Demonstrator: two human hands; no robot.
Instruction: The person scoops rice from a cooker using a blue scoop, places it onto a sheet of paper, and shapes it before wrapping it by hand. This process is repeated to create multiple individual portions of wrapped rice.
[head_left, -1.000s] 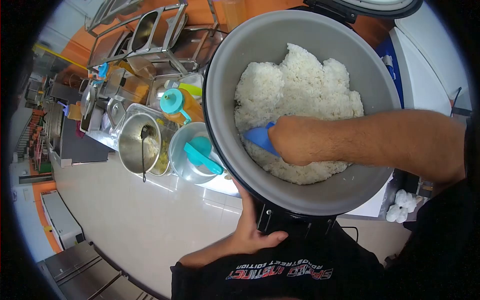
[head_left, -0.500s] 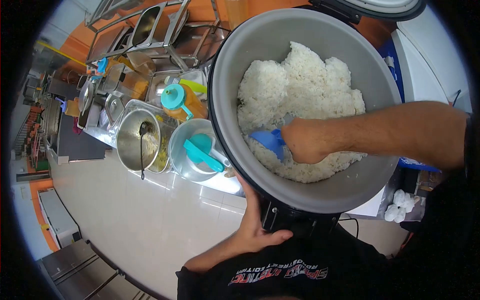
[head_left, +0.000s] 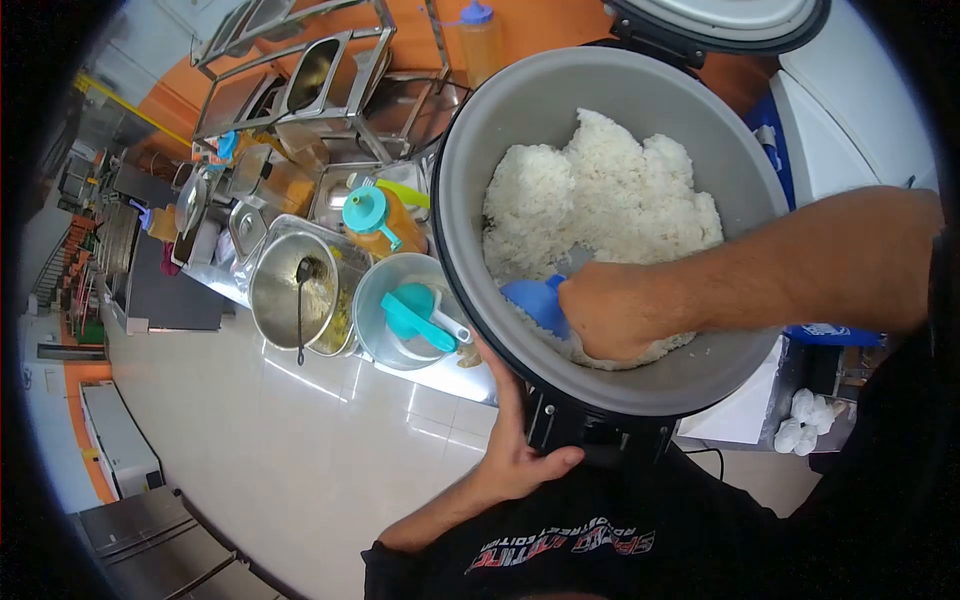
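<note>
A large round cooker pot [head_left: 740,150] with a grey inside holds white rice [head_left: 625,190], heaped toward its back. My right hand [head_left: 620,312] reaches down into the pot, its fingers wrapped round a blue scoop [head_left: 538,302]. The scoop sits in the rice near the pot's front left, and its handle is hidden by the hand. Against the outside front left of the cooker rests my left hand [head_left: 520,455], thumb apart from the fingers, whose tips are hidden behind the rim.
Left of the cooker are a clear tub [head_left: 375,335] with turquoise utensils, a steel bowl [head_left: 262,290] with a ladle and a turquoise-capped bottle [head_left: 385,235]. A metal rack [head_left: 360,110] stands behind. The cooker's lid [head_left: 740,12] is raised. White bundles [head_left: 800,425] lie at right.
My right hand and the blue scoop have moved toward the front of the pot, pushing lower into the rice. The view has shifted slightly. My left hand stays against the cooker.
</note>
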